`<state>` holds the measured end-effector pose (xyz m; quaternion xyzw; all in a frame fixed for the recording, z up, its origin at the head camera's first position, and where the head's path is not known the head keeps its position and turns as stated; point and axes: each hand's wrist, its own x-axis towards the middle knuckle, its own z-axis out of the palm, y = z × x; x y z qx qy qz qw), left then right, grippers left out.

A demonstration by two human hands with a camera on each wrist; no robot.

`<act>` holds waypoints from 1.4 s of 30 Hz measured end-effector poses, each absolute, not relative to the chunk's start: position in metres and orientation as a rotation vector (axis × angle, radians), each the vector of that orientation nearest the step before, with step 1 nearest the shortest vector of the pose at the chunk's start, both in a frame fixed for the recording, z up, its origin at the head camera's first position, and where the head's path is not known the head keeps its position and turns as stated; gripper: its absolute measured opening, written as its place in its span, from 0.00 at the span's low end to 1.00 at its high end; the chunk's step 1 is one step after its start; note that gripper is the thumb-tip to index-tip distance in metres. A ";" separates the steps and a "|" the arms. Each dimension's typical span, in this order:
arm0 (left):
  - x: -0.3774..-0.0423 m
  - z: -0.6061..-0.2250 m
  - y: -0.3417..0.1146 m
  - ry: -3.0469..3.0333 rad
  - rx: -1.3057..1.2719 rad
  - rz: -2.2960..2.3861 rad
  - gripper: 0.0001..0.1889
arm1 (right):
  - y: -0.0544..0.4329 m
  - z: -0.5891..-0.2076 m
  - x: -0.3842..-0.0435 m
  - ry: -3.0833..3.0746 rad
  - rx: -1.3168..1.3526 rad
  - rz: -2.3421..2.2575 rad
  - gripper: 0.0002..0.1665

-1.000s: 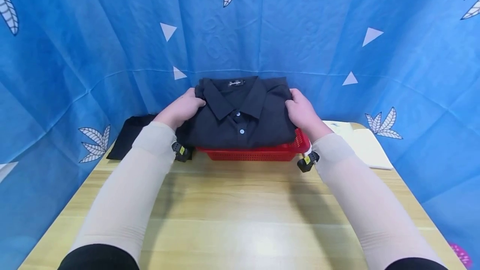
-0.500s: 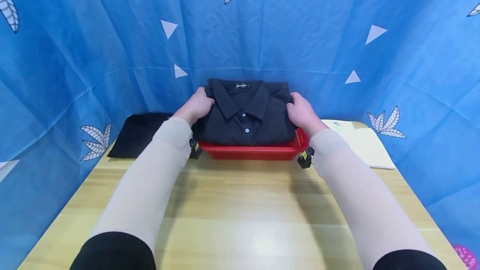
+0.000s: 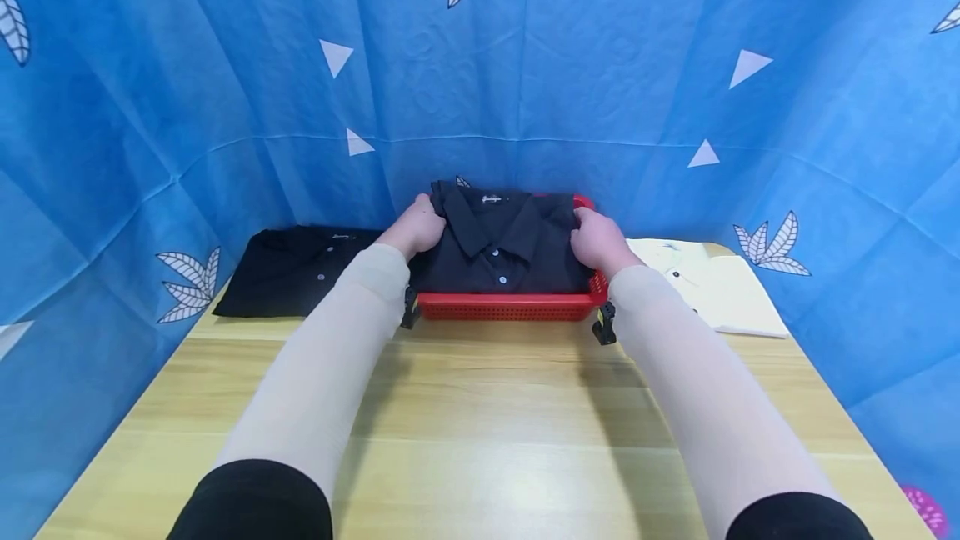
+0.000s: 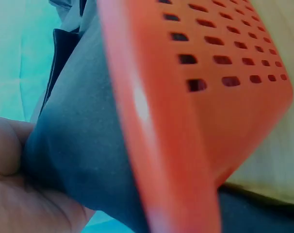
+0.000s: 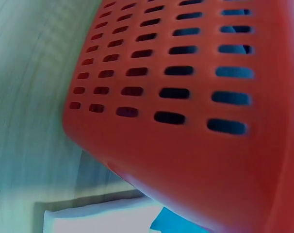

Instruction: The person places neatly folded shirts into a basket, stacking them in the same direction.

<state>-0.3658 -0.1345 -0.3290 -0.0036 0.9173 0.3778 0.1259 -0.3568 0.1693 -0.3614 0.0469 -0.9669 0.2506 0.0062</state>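
A: Hands first. State?

B: Left hand [image 3: 422, 225]: pinching the left edge of the folded black shirt [image 3: 480, 272]; the left wrist view has the cloth between thumb and fingers. Right hand [image 3: 596, 237]: gripping the opposite edge; its fingertips are hidden.

A: Position of the shirt?

B: At the opening of the red basket [image 3: 510, 307], lower edge behind the front rim, collar toward the far side, two pale buttons showing. Contact with the basket floor: cannot tell.

A: Arms?

B: Pale sleeves [image 3: 318, 390], black fabric higher up. A small black device [image 3: 605, 323] sits below the right wrist; a similar one below the left.

A: Basket and surroundings?

B: Slotted walls; stands on the wooden table [image 3: 487, 423], near its far side. To its left, a second black garment [image 3: 281, 273], folded, partly covered by the left arm. To its right, a white garment [image 3: 731, 294], folded, dark buttons visible.

A: Backdrop?

B: Blue curtain [image 3: 600, 48], printed with white leaves and triangles.
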 end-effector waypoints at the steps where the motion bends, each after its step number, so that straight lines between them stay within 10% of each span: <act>1: -0.366 -0.331 -0.133 2.678 -0.011 1.083 0.33 | 0.169 -0.362 -0.357 -3.032 0.140 0.765 0.31; 12: -0.365 -0.345 -0.126 2.659 -0.061 0.864 0.34 | 0.160 -0.370 -0.352 -3.074 0.072 0.571 0.17; 42: -0.373 -0.375 -0.110 2.846 -0.057 0.583 0.35 | 0.155 -0.387 -0.354 -3.128 0.110 0.282 0.21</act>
